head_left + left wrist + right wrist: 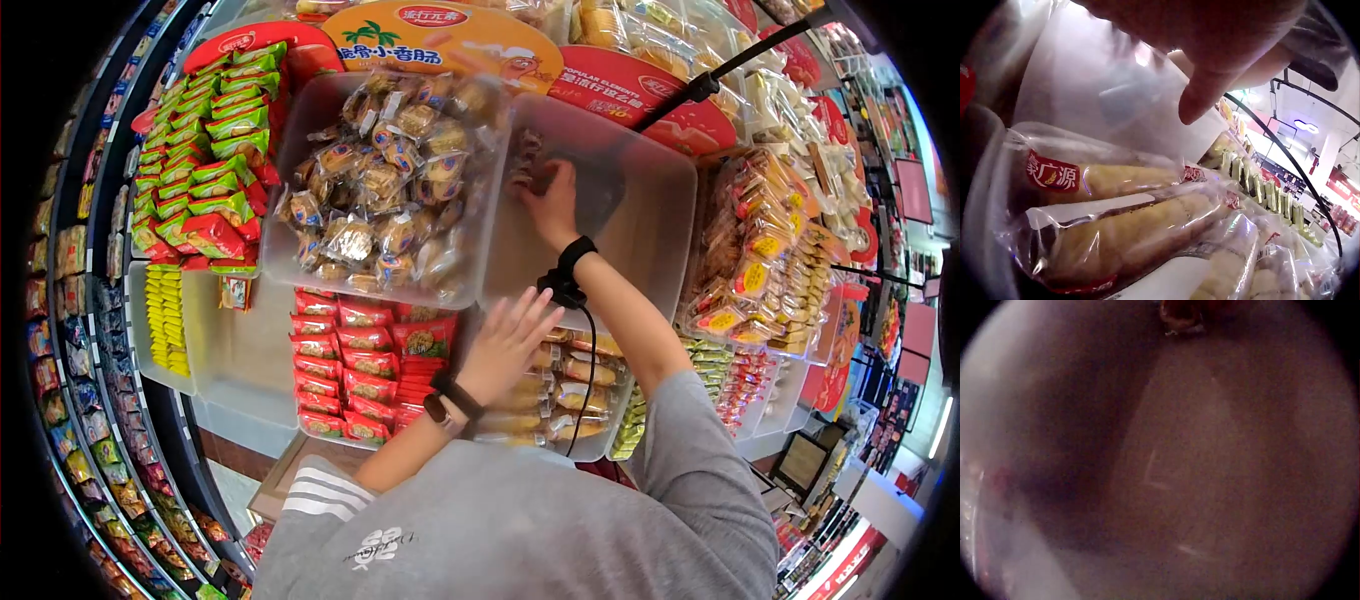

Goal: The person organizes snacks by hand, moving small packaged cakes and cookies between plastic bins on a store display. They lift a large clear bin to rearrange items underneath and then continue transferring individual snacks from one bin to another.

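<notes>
In the head view my right hand [553,205] reaches into a nearly bare translucent tub [640,260]. Its thumb and fingers curl around a small dark-brown wrapped snack [541,177], next to a few similar packets [526,150] in the tub's far left corner. A blurred bit of brownish wrapper [1182,315] shows at the top of the right wrist view. My left hand [510,345] has its fingers spread at the near wall of that tub, holding nothing. Long bagged bread rolls [1141,231] lie below it in the left wrist view.
Left of the tub stands a bin heaped with wrapped round cakes [385,190]. Red packets [365,365] fill a nearer bin, and green packets [225,150] are stacked far left. Bagged pastries [755,260] lie to the right. A black cable [590,370] hangs from my right wrist.
</notes>
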Demonstrator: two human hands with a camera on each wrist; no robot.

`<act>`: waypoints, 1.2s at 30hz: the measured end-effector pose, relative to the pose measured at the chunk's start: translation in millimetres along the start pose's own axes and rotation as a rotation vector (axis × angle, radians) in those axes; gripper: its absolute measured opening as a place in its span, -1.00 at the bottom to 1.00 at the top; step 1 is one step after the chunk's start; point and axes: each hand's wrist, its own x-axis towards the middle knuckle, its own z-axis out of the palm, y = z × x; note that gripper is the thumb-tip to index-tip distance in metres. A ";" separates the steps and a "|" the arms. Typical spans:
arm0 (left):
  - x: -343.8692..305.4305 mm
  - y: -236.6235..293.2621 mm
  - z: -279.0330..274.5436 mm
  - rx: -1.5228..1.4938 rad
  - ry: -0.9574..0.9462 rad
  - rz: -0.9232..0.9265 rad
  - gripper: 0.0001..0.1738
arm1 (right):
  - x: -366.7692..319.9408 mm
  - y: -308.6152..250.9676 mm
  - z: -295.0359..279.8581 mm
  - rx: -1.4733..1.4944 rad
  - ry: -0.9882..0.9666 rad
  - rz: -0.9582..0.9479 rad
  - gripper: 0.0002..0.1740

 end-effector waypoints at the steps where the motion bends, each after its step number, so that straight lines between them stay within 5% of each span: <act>1: 0.8 0.0 -0.7 -0.030 0.024 0.001 -0.13 | 3.5 -5.0 -3.5 0.006 -0.002 -0.002 -0.58; 4: 0.2 -1.4 -11.3 -0.181 -0.018 -0.006 -0.11 | 24.2 -36.6 -33.6 0.048 0.114 -0.040 -0.66; 6: -0.1 -2.2 -15.3 -0.228 -0.020 -0.014 -0.17 | 37.8 -77.2 -61.8 0.195 0.009 -0.346 -0.78; 8: -0.9 -2.6 -11.6 -0.361 -0.012 0.004 -0.26 | 39.5 -102.7 -73.9 0.131 -0.262 -0.672 -0.83; 9: -2.5 -0.6 -13.7 -0.429 0.159 0.046 -0.54 | 33.6 -123.0 -77.5 0.118 -0.444 -0.741 -0.80; 10: -3.9 -1.1 -16.0 -0.424 0.166 0.050 -0.54 | 24.3 -142.6 -77.2 0.101 -0.627 -0.806 -0.77; 12: -9.4 -2.3 -21.3 -0.636 0.232 0.062 -0.64 | 0.0 -144.3 -61.9 0.038 -0.688 -0.878 -0.74; 18: -42.4 -1.7 -69.6 -0.631 0.448 -0.056 -0.84 | -20.5 -131.0 -55.3 0.010 -0.754 -0.770 -0.76; 20: -55.5 -5.4 -73.0 -0.974 0.432 -0.361 -0.82 | -29.0 -150.6 -82.8 0.126 -0.714 -0.694 -0.78; 24: -53.7 0.9 -92.8 -1.508 0.646 -0.480 -0.61 | -53.2 -167.3 -131.4 0.264 -0.487 -0.756 -0.76; 28: -45.8 12.3 -114.8 -1.805 0.499 -0.391 -0.58 | -88.4 -179.4 -171.0 0.387 -0.327 -0.699 -0.75; 30: -45.7 13.2 -116.5 -1.744 0.228 -0.306 -0.55 | -101.0 -176.6 -183.6 0.334 -0.294 -0.777 -0.68; 33: -40.7 35.5 -116.0 -1.883 0.294 -0.399 -0.67 | -129.8 -181.9 -196.8 0.785 -0.265 -0.147 -0.41; 36: -36.3 45.9 -103.9 -2.010 0.343 -0.487 -0.78 | -150.2 -183.5 -203.0 0.878 -0.296 0.107 -0.34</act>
